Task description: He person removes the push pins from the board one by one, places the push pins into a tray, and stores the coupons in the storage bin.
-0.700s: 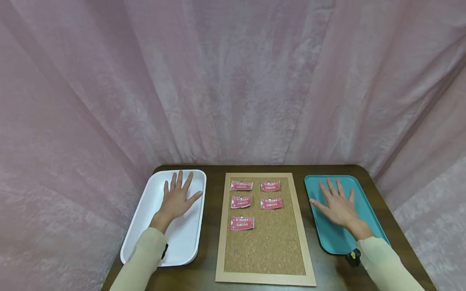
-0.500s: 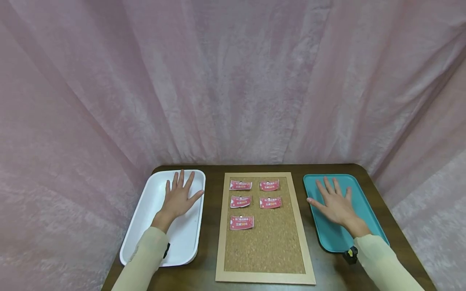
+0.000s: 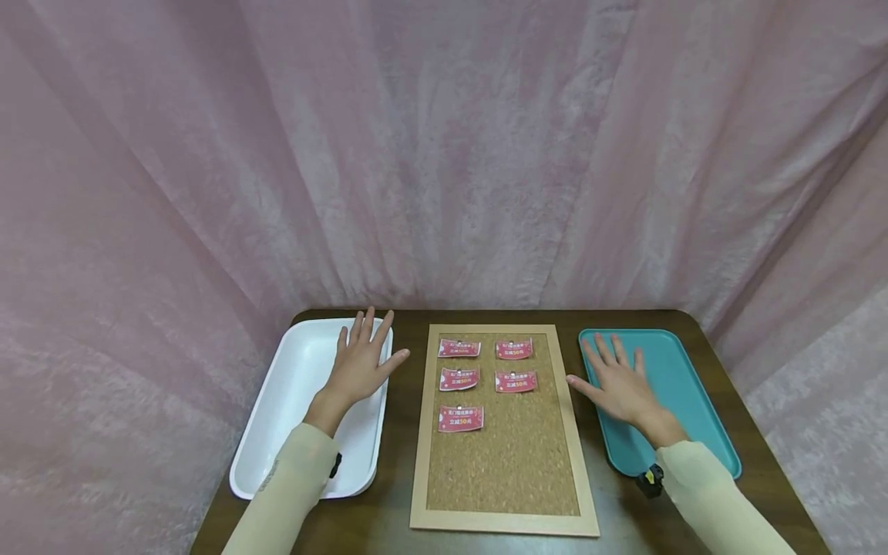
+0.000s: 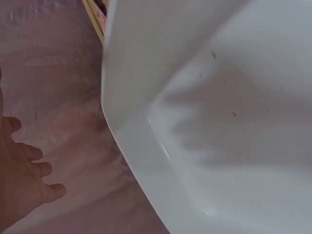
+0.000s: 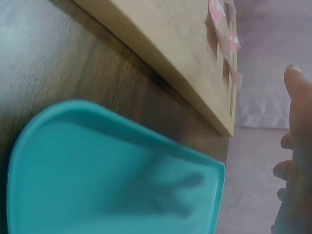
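My left hand (image 3: 357, 366), fingers spread and holding nothing, hovers over the right part of a white tray (image 3: 280, 416). In the left wrist view its shadow falls on the tray floor, where several tiny dark specks lie. Over the left part of a teal tray (image 3: 694, 420) hovers my right hand (image 3: 620, 388), also spread and bare, thumb toward the corkboard (image 3: 513, 470). Its shadow shows inside that tray in the right wrist view. Several pink paper coupons (image 3: 461, 418) are pinned on the upper half of the wood-framed corkboard, between the two trays.
All of this stands on a dark wooden table (image 3: 402, 432) with rounded back corners. A pink velvet curtain (image 3: 444, 193) hangs right behind it and along both sides. The corkboard's frame rises above the tabletop near the teal tray.
Both hands have moved inward toward the corkboard: the left to the right and slightly up, the right to the left. The trays and coupons stay in place; the view has shifted slightly.
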A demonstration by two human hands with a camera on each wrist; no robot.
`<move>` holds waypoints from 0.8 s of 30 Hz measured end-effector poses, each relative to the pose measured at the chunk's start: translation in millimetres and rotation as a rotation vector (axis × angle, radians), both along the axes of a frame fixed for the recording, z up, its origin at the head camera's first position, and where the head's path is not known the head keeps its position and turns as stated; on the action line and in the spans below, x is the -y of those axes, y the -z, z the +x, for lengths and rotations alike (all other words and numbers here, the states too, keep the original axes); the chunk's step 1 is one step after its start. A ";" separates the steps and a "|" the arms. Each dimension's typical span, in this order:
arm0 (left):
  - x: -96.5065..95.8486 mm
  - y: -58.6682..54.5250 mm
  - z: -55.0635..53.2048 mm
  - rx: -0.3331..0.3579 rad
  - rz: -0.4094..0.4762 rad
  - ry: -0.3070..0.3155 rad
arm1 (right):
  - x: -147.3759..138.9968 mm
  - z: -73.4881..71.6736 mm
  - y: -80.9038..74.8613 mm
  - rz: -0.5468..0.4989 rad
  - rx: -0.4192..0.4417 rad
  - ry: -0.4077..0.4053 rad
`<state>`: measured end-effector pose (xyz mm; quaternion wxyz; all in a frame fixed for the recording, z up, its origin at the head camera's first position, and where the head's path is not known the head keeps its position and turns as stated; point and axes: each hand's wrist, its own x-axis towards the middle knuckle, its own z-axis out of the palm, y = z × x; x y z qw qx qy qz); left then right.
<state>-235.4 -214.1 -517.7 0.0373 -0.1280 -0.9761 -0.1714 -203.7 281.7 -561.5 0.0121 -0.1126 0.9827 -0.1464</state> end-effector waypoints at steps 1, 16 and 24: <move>-3.2 -0.7 0.4 0.004 -0.001 0.005 | 1.6 -0.2 0.6 -0.003 -0.004 -0.003; -55.8 -14.6 14.5 0.007 0.000 0.141 | 33.4 -3.8 1.1 -0.018 -0.037 -0.102; -78.9 -11.0 18.1 0.072 0.049 0.153 | 54.5 -7.6 6.3 -0.022 -0.048 -0.150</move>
